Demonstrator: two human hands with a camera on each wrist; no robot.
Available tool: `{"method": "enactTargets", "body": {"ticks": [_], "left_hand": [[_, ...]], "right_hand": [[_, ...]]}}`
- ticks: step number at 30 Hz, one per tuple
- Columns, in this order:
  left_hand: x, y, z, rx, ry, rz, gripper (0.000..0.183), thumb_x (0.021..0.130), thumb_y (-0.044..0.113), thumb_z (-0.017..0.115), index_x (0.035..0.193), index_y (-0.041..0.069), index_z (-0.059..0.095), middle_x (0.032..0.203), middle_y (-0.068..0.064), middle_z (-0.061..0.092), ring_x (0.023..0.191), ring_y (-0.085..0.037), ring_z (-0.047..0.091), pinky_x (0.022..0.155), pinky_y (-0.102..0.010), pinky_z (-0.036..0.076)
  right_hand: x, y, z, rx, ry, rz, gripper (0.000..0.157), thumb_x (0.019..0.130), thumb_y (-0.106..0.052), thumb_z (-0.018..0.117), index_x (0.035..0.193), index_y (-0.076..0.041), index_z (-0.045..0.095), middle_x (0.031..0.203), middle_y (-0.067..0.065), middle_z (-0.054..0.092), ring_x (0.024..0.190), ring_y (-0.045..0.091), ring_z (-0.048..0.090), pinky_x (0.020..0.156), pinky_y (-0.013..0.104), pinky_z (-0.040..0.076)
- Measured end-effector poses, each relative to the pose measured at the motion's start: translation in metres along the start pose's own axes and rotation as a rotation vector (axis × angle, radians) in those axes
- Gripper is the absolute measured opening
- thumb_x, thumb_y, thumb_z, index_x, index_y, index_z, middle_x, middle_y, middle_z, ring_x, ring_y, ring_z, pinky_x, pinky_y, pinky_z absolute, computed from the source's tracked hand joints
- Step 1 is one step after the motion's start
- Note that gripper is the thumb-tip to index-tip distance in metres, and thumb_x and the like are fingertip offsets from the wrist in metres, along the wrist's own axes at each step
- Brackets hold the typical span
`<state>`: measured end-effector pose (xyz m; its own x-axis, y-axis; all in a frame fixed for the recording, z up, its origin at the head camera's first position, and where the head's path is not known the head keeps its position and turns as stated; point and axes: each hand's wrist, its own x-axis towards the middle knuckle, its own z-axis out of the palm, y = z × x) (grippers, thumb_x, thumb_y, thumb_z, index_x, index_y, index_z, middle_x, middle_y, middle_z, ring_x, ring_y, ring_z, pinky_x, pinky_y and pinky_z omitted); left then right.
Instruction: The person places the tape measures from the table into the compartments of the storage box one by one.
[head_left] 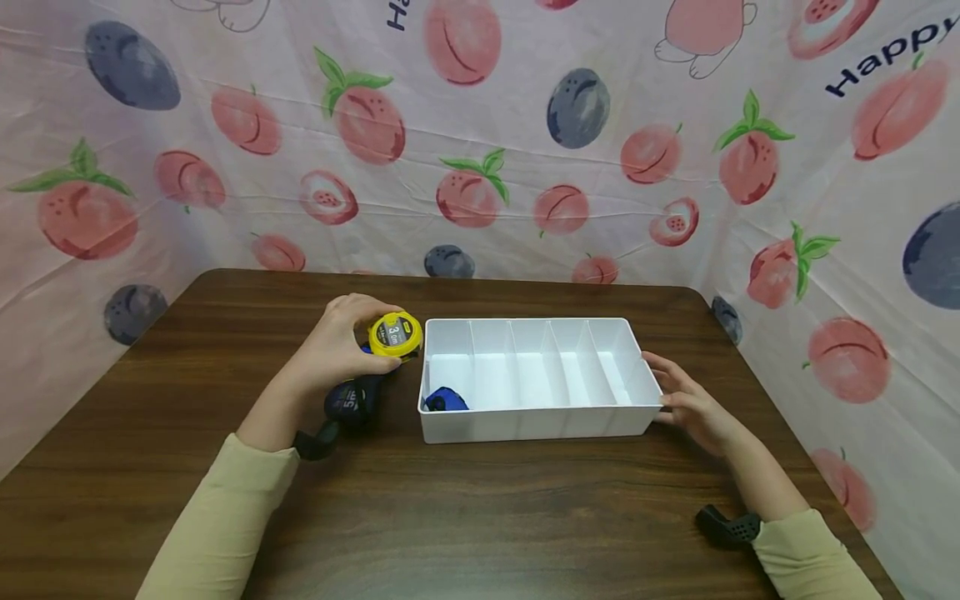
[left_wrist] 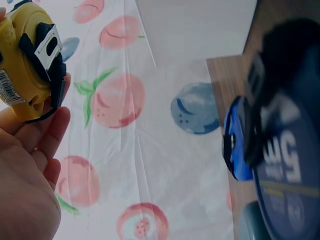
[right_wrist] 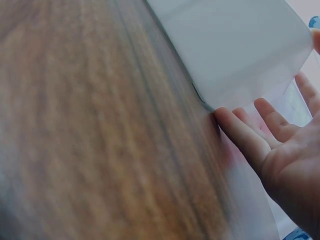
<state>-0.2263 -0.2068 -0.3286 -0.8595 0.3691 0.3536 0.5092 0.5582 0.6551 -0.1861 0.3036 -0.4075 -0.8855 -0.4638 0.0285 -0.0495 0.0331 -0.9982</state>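
My left hand (head_left: 330, 350) holds a yellow tape measure (head_left: 395, 335) between thumb and fingers, just left of the white divided box (head_left: 540, 424). In the left wrist view the back of the yellow tape measure, with its metal belt clip (left_wrist: 48, 46), faces the camera. A blue tape measure (head_left: 446, 400) lies in the box's leftmost compartment. My right hand (head_left: 690, 404) touches the box's right end; in the right wrist view its fingers (right_wrist: 245, 135) are extended against the box wall.
Near the left wrist, on the wooden table (head_left: 525, 517), lies a dark tape measure (head_left: 348, 404) marked 5m. Beside it, a second blue tape measure (left_wrist: 240, 145) is partly hidden. A fruit-print cloth (head_left: 510, 167) hangs behind the table and along its sides.
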Motion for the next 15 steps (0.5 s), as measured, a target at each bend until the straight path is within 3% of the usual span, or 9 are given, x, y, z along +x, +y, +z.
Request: {"method": "enactTargets", "body": {"ticks": [15], "left_hand": [[0.012,0.016,0.018,-0.022,-0.026,0.047,0.061,0.064,0.018,0.086,0.120,0.006,0.065,0.114,-0.006,0.059,0.115,-0.028,0.038,0.097,-0.058,0.027]], "right_hand": [[0.001,-0.001,0.001,-0.010,0.007,0.003,0.061,0.092,-0.009,0.040,0.150,-0.017,0.022,0.150,0.032,0.002,0.118,0.010,0.046,0.090,0.033,0.047]]}}
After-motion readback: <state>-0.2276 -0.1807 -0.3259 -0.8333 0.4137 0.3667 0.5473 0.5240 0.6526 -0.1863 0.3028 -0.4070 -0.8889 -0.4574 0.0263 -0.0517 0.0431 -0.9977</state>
